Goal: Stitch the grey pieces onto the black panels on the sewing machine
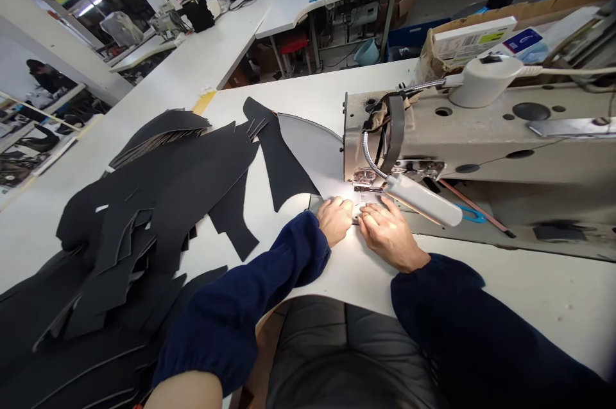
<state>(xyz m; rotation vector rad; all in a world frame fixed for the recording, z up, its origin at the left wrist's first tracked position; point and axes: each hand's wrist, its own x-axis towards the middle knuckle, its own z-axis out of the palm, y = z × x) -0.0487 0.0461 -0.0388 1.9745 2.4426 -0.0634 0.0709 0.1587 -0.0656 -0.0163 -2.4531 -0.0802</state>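
1. Nearest us, lower left: loose dark panels [110,313] overlap in a heap on the white table [505,284]. We judge these unworked, though finished ones could be mixed in.
2. Forearms: both reach forward in navy sleeves [248,287], angling inward towards the needle area.
3. Left hand [335,221]: palm down, fingers curled at the edge of the machine bed. Right hand [387,235]: just beside it, lower, fingers bent forward, thumb side towards the needle. We cannot tell whether either pinches material or only presses (fingertips and work merge in the lamp glare).
4. Presser foot [368,189]: just beyond the fingertips. The grey piece [310,142] lies on the table left of the sewing machine [481,146], reaching to its head; a single dark panel [283,162] adjoins it. We judge the work under way; no completed seam can be made out.
5. Farther left: a neat stack of curved panels [158,131], apart from the hands, apparently not yet taken up.
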